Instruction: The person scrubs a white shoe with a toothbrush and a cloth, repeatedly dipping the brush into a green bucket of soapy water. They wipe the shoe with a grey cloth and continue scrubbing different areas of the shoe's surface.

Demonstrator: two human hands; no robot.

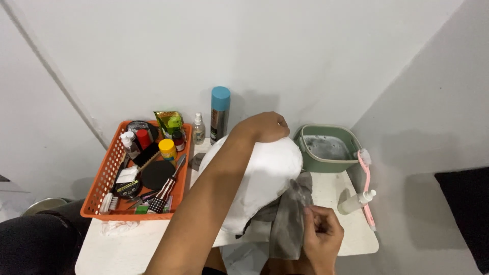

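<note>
Cloth (286,219) in right hand (321,239); basket (102,178) holds bottles (167,148).

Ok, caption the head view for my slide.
Left hand steadies a white shoe while right hand holds a grey cloth.

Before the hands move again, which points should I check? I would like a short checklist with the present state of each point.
1. Left hand steadies the large white rounded object from its top: ok.
2. Right hand pinches the grey cloth: ok.
3. Cloth touches the white object's right side: ok.
4. Green square basin stands apart behind the object, upright: ok.
5. Small white spray bottle lies tipped near the pink long-handled brush, close to the table edge: not ok.
6. Underside of the white object: cannot tell, hidden.
</note>
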